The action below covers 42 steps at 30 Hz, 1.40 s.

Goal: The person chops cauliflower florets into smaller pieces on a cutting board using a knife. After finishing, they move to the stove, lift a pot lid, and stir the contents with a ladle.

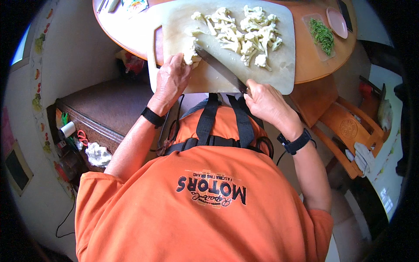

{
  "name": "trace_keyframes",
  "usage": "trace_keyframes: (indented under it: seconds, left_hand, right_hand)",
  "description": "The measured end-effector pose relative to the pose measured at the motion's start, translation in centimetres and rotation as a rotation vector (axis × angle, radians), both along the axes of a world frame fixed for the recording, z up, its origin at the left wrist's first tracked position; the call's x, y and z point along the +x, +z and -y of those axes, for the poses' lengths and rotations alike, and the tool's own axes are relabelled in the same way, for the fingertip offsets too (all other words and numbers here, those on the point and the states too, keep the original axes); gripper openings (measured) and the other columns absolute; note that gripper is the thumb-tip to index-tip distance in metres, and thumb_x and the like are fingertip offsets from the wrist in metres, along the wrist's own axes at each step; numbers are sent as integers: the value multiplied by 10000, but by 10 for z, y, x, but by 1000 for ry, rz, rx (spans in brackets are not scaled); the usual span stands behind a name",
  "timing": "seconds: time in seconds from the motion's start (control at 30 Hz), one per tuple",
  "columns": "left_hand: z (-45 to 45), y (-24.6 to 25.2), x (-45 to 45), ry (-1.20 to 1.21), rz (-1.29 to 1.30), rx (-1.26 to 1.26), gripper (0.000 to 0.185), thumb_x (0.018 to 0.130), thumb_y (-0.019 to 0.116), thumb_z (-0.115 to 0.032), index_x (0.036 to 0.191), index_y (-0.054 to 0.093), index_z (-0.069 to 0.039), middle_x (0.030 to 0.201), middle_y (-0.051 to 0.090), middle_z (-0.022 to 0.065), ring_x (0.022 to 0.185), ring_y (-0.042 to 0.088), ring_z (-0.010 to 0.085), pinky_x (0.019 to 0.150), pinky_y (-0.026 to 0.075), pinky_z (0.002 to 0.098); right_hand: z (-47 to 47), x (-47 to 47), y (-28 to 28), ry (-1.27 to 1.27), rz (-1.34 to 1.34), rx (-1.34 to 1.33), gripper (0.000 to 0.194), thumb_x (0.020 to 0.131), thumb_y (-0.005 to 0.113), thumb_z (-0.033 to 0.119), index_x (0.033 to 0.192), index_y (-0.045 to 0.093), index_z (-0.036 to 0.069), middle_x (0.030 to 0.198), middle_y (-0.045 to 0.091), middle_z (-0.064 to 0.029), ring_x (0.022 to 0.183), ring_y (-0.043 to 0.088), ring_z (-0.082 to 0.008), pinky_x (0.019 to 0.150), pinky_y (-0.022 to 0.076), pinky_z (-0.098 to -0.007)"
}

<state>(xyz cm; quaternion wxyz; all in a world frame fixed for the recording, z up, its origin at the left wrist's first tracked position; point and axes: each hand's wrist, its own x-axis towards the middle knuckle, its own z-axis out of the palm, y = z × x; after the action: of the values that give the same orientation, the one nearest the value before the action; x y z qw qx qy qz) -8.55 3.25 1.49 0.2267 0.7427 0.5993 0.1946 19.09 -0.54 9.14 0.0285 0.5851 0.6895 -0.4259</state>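
A pale cutting board (278, 77) lies at the near edge of the round wooden table. My left hand (174, 73) grips a chunk of cauliflower (191, 54) on the board's left part. My right hand (266, 101) is closed around the handle of a kitchen knife (222, 68). The blade slants up and to the left, and its tip is at the right side of that chunk. Cut cauliflower florets (245, 36) are spread over the middle and right of the board's far half. Whether the blade is inside the chunk, I cannot tell.
To the right on the wooden table (340, 54) are chopped green vegetables (322, 36) on a clear tray and a pink plate (337, 23). A wooden chair (348, 129) with a cloth on it stands at the right. A dark brown bench-like surface (98, 101) is at the left.
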Motion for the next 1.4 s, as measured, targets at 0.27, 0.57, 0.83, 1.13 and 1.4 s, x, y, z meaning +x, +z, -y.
trace_keyframes:
  seconds: [0.27, 0.57, 0.83, 1.13, 1.4]
  left_hand:
    - [8, 5, -5, -30, 18, -7, 341, 869, 670, -121, 1174, 598, 14, 984, 624, 206, 875, 643, 382, 763, 531, 436]
    - [-1, 23, -16, -60, 53, 33, 568, 893, 710, -401, 1259, 565, 8, 1153, 589, 215, 1044, 603, 377, 878, 509, 437]
    - [-66, 11, 15, -140, -69, -18, 377, 958, 631, -275, 1240, 559, -35, 883, 717, 187, 767, 700, 326, 692, 547, 423]
    - [-61, 2, 14, -112, 15, -69, 218, 959, 613, -221, 1084, 601, -44, 821, 699, 189, 733, 697, 317, 628, 525, 416]
    - [-61, -4, 14, -104, -6, -75, 251, 954, 635, -264, 1080, 612, -49, 852, 700, 182, 769, 696, 318, 678, 540, 417]
  right_hand:
    - [-10, 13, -6, -342, -405, -417, 188, 884, 593, 163, 934, 567, -16, 675, 589, -50, 471, 538, -129, 429, 463, -285]
    - [-1, 30, 3, -410, -448, -338, 181, 902, 603, 164, 960, 581, -6, 660, 556, 6, 496, 513, -69, 411, 431, -239]
    - [2, 18, 14, -264, -217, 53, 199, 899, 602, 146, 957, 553, -39, 767, 642, -264, 762, 642, -446, 658, 490, -492]
    - [-1, 6, 19, -98, 26, 138, 159, 904, 581, 138, 967, 541, -2, 774, 652, -267, 806, 649, -471, 728, 515, -549]
    - [2, -4, 11, 20, 131, 205, 105, 906, 558, 79, 922, 530, -21, 739, 662, -252, 767, 690, -420, 693, 551, -514]
